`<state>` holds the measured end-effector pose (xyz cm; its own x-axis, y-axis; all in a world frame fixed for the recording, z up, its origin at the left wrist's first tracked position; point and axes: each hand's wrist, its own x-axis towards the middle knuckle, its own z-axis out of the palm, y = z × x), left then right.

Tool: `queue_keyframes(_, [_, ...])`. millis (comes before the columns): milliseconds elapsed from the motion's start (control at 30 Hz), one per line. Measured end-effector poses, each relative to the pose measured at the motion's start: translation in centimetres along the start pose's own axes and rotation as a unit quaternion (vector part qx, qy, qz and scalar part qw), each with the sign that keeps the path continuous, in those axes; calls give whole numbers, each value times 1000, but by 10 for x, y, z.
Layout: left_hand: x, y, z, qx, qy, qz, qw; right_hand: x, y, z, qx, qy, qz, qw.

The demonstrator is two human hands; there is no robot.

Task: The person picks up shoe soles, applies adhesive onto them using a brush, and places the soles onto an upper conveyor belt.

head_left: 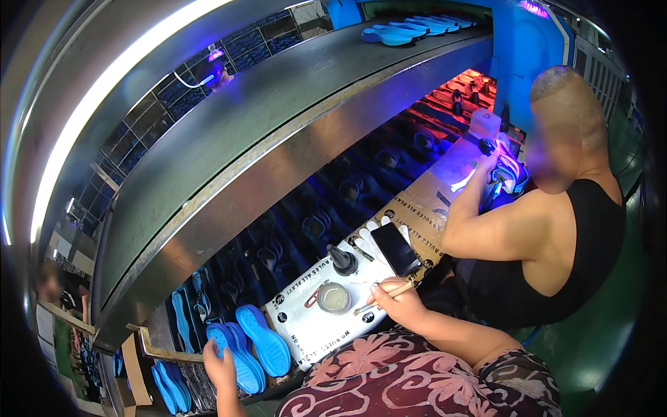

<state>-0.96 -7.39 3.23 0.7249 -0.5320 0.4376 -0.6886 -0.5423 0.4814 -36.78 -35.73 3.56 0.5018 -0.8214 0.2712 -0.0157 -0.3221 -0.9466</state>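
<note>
My right hand [397,300] is closed around a thin-handled brush [368,306], its bristles low over the white board. Left of the brush stands a round jar [333,298] with pale contents, a red-handled tool [313,297] beside it. My left hand [219,367] is at the left edge of several blue shoe soles [240,361], thumb and finger apart; whether it touches them I cannot tell. Another blue sole [262,340] leans just right of these. A dark nozzle bottle [343,260], white gloves [372,243] and a black phone [394,248] lie beyond the jar.
A printed white board [295,316] covers my work spot. Beyond it runs a dark conveyor with shoe parts, under a long metal-edged upper belt [229,160] carrying blue soles [396,33]. At right, a co-worker [542,229] handles a shoe under purple light. More soles [170,386] stand lower left.
</note>
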Motion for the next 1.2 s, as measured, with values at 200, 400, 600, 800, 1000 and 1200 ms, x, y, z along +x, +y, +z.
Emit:
queue_keyframes(200, [-67, -114, -6, 146, -182, -209, 950, 1, -9, 34, 10, -73, -36, 997])
queue_keyframes(400, [-64, -116, -5, 71, -90, -204, 972, -8, -1, 49, 61, -86, 108, 989])
queue_keyframes(600, [-51, -66, -18, -573, -120, -518, 623, -12, 6, 51, 54, -42, 117, 991])
queue_keyframes(800, [-39, 48, -17, -616, -103, -336, 705, 4, -21, 65, 57, -73, 118, 989])
queue_keyframes(1000, [-53, 92, -1, -527, -145, -209, 811, 14, -73, 97, 57, -148, -38, 987])
queue_keyframes(1200, [-57, 101, 17, -481, -113, -120, 861, 6, -83, 112, -28, -179, -225, 957])
